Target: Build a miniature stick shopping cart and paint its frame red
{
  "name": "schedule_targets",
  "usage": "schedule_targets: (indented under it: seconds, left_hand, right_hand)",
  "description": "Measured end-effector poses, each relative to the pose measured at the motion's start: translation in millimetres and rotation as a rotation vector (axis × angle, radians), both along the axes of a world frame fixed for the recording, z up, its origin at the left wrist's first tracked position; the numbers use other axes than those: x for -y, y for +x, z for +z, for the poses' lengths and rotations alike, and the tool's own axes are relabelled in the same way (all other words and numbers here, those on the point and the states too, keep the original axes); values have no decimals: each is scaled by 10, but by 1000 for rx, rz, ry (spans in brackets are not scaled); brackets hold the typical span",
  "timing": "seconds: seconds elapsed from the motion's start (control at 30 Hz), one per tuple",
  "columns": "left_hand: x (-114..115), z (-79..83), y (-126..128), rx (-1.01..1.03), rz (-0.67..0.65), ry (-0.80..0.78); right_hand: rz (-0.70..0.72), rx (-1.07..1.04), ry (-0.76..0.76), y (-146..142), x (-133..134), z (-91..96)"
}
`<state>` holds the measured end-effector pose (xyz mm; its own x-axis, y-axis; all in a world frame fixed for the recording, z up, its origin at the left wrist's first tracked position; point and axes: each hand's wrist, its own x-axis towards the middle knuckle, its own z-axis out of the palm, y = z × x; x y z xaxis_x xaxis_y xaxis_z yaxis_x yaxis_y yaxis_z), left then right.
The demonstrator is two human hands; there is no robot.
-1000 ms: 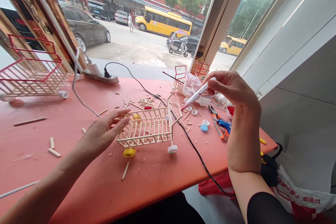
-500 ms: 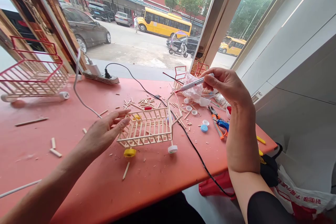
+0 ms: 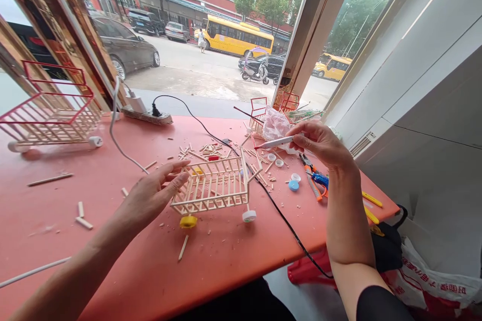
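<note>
A small cart made of wooden sticks (image 3: 211, 185) stands on the red table (image 3: 113, 241) on bottle-cap wheels, one yellow, one white. My left hand (image 3: 154, 194) rests beside its left end with fingers stretched out, fingertips touching the frame. My right hand (image 3: 320, 143) hovers right of and behind the cart, fingers pinched round a white marker with a red tip (image 3: 274, 143), which points left, almost level.
A finished cart with red rails (image 3: 48, 115) stands at the far left. A power strip (image 3: 148, 115) and its black cable (image 3: 278, 215) cross the table. Loose sticks, bottle caps (image 3: 293, 184), orange-handled pliers (image 3: 311, 180), a plastic bag (image 3: 276, 123) and more small carts lie behind.
My right hand has come down and tipped the marker from pointing down-left to nearly level. My left hand stays at the cart's left end.
</note>
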<state>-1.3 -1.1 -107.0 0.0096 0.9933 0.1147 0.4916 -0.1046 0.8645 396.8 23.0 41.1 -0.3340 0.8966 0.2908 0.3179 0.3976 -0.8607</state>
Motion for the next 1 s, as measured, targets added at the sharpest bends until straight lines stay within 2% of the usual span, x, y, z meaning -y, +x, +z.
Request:
schedule_targets:
  seconds: [0.13,0.33,0.47,0.6,0.77,1.0]
  left_hand:
    - [-11,-35,-16,1,-11,-1]
    - [-15,-30,-18,-11,-7,2]
    - [-16,-47,-23,-9,-6,1]
    - [-5,-19,-14,1,-12,-17]
    - [4,12,9,9,-25,-3]
    - [46,128,60,6,-22,-30]
  right_hand:
    - [33,27,-12,32,-14,-16]
    - [4,65,-59,74,-137,-121]
    - [10,20,-35,108,-147,-118]
    - [3,-29,-4,77,-80,-64]
    - [8,95,-27,-22,41,34]
    - [38,131,-41,-22,274,141]
